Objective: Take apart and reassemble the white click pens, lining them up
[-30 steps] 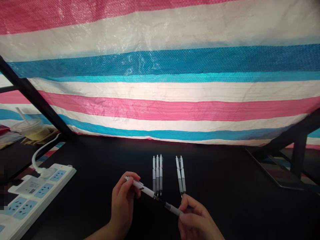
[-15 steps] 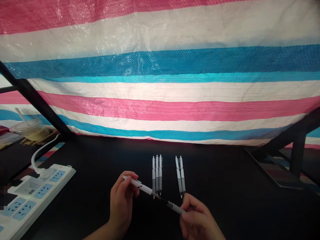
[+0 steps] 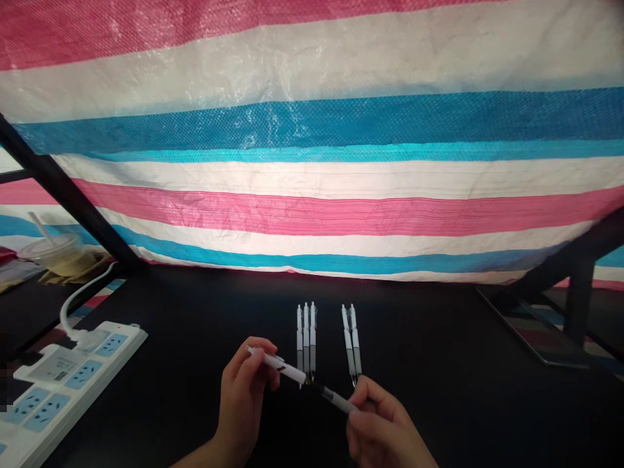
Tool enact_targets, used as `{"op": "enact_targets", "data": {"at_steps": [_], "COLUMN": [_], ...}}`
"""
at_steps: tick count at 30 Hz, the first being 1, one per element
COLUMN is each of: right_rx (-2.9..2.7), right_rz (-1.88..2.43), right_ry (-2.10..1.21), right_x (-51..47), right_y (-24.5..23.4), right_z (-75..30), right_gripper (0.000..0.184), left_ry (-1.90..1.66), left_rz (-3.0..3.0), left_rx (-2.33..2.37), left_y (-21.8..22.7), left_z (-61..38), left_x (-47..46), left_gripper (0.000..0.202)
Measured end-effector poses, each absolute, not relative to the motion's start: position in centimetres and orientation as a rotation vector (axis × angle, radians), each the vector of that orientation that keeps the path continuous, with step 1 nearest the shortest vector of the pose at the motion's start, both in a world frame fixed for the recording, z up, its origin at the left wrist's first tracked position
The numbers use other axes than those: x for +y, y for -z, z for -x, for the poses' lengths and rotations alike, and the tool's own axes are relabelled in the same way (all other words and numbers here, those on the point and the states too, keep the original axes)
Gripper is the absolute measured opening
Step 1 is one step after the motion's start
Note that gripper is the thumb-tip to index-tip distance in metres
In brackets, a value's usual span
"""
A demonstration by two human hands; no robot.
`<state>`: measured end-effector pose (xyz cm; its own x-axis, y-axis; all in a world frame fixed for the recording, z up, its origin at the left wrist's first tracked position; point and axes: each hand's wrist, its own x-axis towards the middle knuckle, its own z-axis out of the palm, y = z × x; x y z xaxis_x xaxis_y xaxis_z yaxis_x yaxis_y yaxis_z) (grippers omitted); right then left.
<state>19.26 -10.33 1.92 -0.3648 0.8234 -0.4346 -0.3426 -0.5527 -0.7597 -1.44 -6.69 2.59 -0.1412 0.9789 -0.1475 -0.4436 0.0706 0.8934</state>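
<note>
Overall light: even, fairly bright light is falling on the tarp (image 3: 312, 195), while the table (image 3: 195, 312) is reading near-black.
Glare: the weave is glinting in patches on the tarp's far blue band, left of centre.
Shadows: soft; the left hand (image 3: 241, 396) and right hand (image 3: 385, 432) are casting none that shows on the dark top.
Reflection: the table is faintly mirroring the lying pens (image 3: 306, 328).
Exposure: the power strip (image 3: 73, 377), near left, is showing bright but not washed out.
Focus: tarp and pens are looking sharp; the held pen (image 3: 287, 372) and hands are looking slightly soft.
Distortion: the wide lens is bowing the stripes towards both edges.
Masking: a pixelated patch is sitting at the near left edge.
</note>
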Motion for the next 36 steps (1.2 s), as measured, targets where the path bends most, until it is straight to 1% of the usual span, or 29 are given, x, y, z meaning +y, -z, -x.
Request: {"op": "enact_targets", "data": {"at_steps": [3, 6, 13, 19, 24, 26, 30, 33, 36], "right_rx": [-0.898, -0.960, -0.971, -1.034, -1.099, -1.108, -1.047, -1.049, -1.068], "right_rz": [1.147, 1.188, 1.192, 1.249, 1.345, 1.341, 1.209, 1.209, 1.251], "right_ry": [-1.871, -1.815, -1.833, -1.861, -1.901, -1.915, -1.908, -1.910, -1.936], "right_x": [-10.5, -10.7, -10.5, -10.5, -10.7, -10.7, -10.6, -10.6, -10.7], "right_y": [-1.5, -1.2, -0.6, -1.5, -1.7, -1.7, -1.4, -1.1, -1.2], "right_z": [-18.7, -18.4, -18.6, -18.5, -18.3, -18.2, -18.0, -18.0, -18.1], "right_gripper": [0.040, 0.044, 0.044, 0.047, 0.063, 0.067, 0.058, 0.050, 0.057], "left_ry": [-1.334, -1.284, -1.267, -1.272, -1.273, -1.270, -1.300, -1.301, -1.300], "left_rz": [-0.794, -0.866, -0.953, -0.952, -0.939, -0.939, -0.923, -0.903, -0.887], "left_rx": [1.024, 1.024, 0.991, 0.974, 0.939, 0.944, 1.027, 1.050, 1.037], "left_y": [-2.3, -2.0, -1.5, -1.2, -1.3, -1.4, -1.4, -1.4, -1.4], "left_z": [1.0, 0.8, 1.1, 1.2, 1.2, 1.2, 1.3, 1.2, 1.2], "left_x": [-7.3, -7.6, -8.0, -8.1, -8.3, -8.2, -8.0, -7.9, -8.1], "left_gripper": [0.019, 0.018, 0.021, 0.022, 0.021, 0.020, 0.021, 0.022, 0.022]}}
